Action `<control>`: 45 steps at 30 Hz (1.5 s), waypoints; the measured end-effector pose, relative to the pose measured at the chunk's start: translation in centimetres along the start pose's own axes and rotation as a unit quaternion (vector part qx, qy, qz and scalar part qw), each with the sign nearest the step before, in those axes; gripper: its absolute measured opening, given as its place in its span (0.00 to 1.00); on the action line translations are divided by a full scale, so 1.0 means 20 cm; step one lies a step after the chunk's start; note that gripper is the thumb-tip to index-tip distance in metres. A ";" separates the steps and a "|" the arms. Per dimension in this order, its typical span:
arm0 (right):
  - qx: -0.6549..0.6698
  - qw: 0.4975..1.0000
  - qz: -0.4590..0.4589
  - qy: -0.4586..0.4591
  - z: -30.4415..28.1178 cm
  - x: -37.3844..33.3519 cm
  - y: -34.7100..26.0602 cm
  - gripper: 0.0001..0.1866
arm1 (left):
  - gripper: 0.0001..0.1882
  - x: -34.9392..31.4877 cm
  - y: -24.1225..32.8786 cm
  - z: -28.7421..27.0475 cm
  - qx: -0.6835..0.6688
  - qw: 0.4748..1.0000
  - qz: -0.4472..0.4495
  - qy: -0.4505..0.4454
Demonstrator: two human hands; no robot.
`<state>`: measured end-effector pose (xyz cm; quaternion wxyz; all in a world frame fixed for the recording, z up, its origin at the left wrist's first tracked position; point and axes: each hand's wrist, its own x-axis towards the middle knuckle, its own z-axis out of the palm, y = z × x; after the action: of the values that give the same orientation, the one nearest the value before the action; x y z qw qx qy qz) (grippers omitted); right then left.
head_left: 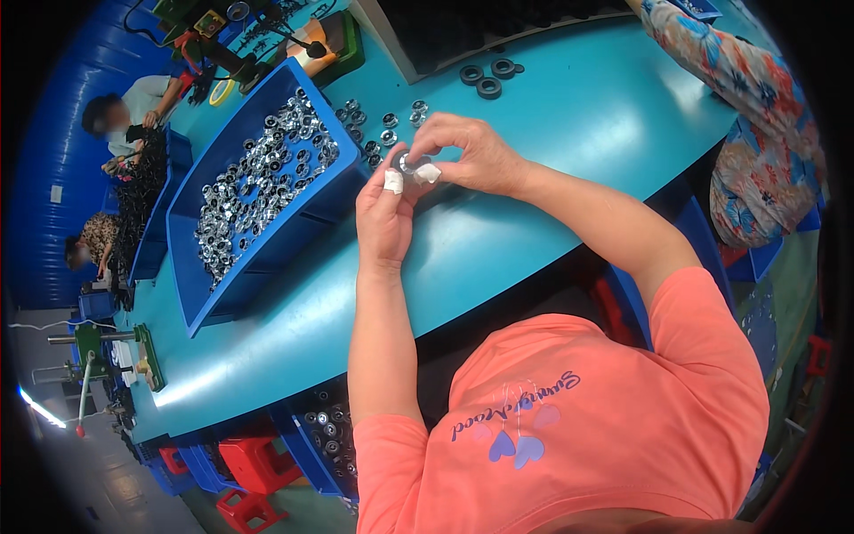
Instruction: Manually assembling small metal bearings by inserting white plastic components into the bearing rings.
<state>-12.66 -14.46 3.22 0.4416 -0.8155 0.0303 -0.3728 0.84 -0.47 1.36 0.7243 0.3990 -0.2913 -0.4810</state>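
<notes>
Above the turquoise table (498,258), my two hands meet around a small round metal wheel (407,163) with a shiny rim. My left hand (384,222) grips it from the near left side. From the right, my right hand (476,153) pinches it with bent fingers and thumb. White tape wraps both thumbs. Part of the wheel is hidden by the fingers. Just beyond my hands, several similar silver wheels (389,137) with dark centres lie loose on the table. To the left stands a blue bin (289,227) holding many more silver wheels (253,173).
Several black rings (488,87) lie at the far side, near a dark framed panel (463,36). A green machine (351,53) stands behind the bin. At the right is a co-worker's floral sleeve (712,71). Below the table's edge are another parts bin (307,458) and red stools (253,463).
</notes>
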 end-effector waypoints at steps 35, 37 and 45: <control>0.108 0.976 0.189 -0.022 0.08 -0.05 0.01 0.20 | 0.15 0.01 -0.06 0.03 0.141 0.981 0.099 0.089; 0.142 0.961 0.234 -0.029 0.06 -0.04 0.01 0.20 | 0.16 0.01 -0.05 0.03 0.132 0.984 0.084 0.087; 0.131 0.963 0.234 -0.016 0.07 -0.05 0.01 0.19 | 0.14 0.01 -0.07 0.03 0.243 0.957 0.114 0.113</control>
<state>-12.39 -13.18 2.09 0.6195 -0.7271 0.1638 -0.2464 -0.23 -1.22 0.61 0.6836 0.5787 -0.3592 -0.2623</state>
